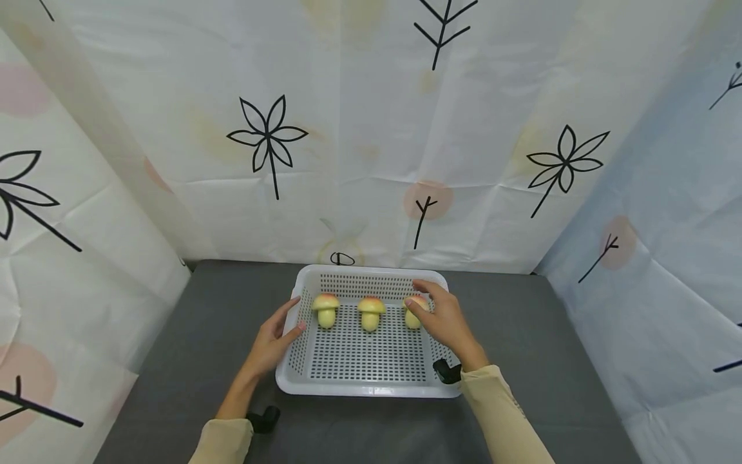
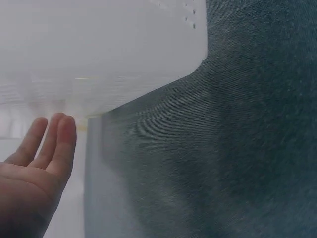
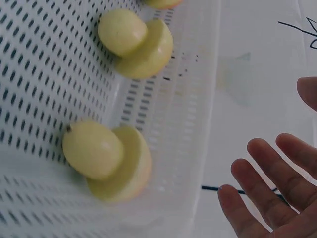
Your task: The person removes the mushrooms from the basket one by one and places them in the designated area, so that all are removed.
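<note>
A white perforated plastic basket [image 1: 301, 377] sits on the dark grey surface [image 1: 191, 335], near its far edge, in front of a white backdrop printed with black leaf and twig shapes [image 1: 268, 140]. Three toy mushrooms lie in a row across the far half of the basket: the left mushroom [image 1: 326, 309], the middle mushroom [image 1: 371, 312] and the right mushroom [image 1: 415, 310], each with a yellow stem and a reddish-yellow cap. The left hand [image 1: 277, 338] rests against the basket's left wall, its grip apart with fingers straight and thumb at the rim. The right hand [image 1: 443, 316] hovers over the basket's far right corner, just beside and partly covering the right mushroom; its grip is apart too, fingers spread and relaxed in the right wrist view, clasping nothing. Both forearms wear beige sleeves [image 1: 498, 412].
</note>
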`<state>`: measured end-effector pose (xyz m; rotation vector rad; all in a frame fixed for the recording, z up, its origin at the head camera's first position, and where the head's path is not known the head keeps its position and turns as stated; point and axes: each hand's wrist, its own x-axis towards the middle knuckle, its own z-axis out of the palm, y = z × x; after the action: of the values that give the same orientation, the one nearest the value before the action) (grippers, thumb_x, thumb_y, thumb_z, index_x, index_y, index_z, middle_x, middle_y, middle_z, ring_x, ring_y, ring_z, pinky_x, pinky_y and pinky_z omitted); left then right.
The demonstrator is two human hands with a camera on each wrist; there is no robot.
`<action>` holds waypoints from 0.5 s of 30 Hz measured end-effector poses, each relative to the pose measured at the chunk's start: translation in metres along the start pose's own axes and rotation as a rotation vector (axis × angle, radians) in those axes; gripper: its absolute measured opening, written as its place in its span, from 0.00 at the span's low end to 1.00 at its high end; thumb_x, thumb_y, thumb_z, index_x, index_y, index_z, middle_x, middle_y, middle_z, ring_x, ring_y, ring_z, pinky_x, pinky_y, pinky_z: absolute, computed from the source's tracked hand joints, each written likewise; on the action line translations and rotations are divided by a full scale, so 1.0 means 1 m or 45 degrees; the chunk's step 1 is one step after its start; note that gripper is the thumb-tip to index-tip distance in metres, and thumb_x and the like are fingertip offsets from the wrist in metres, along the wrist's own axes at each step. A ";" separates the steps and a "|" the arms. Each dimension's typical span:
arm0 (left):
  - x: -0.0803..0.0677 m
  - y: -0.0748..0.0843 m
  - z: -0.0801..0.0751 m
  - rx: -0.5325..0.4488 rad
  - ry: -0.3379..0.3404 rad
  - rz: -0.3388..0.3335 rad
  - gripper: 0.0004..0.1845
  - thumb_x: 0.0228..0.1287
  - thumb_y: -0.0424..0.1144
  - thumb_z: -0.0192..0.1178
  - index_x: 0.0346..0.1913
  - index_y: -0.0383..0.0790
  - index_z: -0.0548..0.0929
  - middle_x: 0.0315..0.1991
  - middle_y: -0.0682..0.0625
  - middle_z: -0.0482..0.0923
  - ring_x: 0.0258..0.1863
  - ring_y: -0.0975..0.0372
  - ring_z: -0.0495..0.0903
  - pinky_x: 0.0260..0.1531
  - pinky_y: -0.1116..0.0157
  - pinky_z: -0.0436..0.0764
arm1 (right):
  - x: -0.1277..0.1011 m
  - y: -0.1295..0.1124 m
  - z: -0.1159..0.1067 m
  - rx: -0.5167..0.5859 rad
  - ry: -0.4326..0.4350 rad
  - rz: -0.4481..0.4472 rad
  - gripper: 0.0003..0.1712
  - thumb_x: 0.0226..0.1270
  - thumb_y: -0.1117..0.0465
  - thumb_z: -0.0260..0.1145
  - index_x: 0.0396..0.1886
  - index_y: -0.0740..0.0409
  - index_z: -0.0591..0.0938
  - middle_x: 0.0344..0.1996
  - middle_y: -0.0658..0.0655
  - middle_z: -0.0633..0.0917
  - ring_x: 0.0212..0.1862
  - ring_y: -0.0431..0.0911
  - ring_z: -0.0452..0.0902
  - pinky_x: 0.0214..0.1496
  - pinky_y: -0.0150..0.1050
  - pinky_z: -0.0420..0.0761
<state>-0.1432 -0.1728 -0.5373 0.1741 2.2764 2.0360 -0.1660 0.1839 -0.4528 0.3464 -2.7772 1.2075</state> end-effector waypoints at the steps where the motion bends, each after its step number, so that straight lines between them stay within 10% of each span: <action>1: 0.000 -0.001 0.000 -0.024 0.000 -0.010 0.35 0.74 0.38 0.62 0.79 0.44 0.62 0.71 0.31 0.65 0.58 0.35 0.77 0.43 0.45 0.84 | 0.002 0.000 0.004 0.031 -0.012 0.009 0.30 0.71 0.55 0.69 0.67 0.63 0.76 0.63 0.63 0.79 0.64 0.60 0.74 0.64 0.61 0.72; 15: -0.002 -0.018 0.005 -0.247 0.012 -0.053 0.34 0.75 0.37 0.60 0.79 0.47 0.60 0.73 0.35 0.63 0.59 0.40 0.77 0.46 0.43 0.82 | 0.028 0.014 0.057 0.260 -0.111 0.087 0.39 0.62 0.54 0.77 0.70 0.62 0.75 0.66 0.63 0.77 0.66 0.59 0.73 0.66 0.52 0.73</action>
<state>-0.1411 -0.1704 -0.5555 0.1029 2.0531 2.2231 -0.1960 0.1472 -0.4966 0.3293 -2.7642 1.5337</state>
